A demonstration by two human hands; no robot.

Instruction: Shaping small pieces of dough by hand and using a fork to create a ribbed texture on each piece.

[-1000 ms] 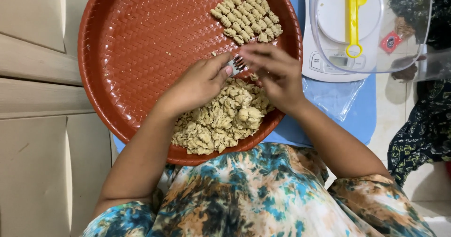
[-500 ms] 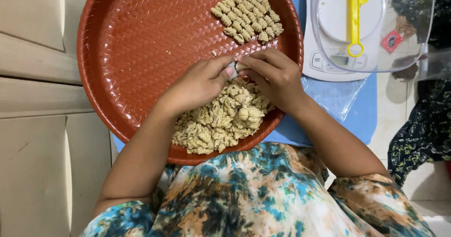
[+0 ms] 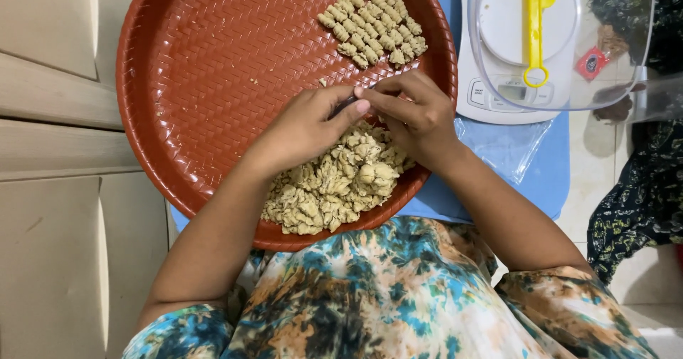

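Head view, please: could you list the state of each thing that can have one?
Left hand: pinching a small dark tool.
Right hand: fingertips meeting the left's.
Red tray: partly filled.
Dough heap: loose, unshaped.
Shaped pieces: laid in rows.
Scale: under a clear cover.

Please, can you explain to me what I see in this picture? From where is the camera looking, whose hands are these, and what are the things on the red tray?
The camera sits on a person's head and looks straight down, so the arms come from the bottom edge. There is no machine: both hands are the person's own. The left hand and the right hand meet over a round red woven-pattern tray. Together they pinch a small dark tool, perhaps a fork; it is mostly hidden. Under the hands lies a heap of beige dough. At the tray's far side, small ridged dough pieces lie in neat rows. Beside the tray stands a white kitchen scale bearing a clear bowl with a yellow spatula.
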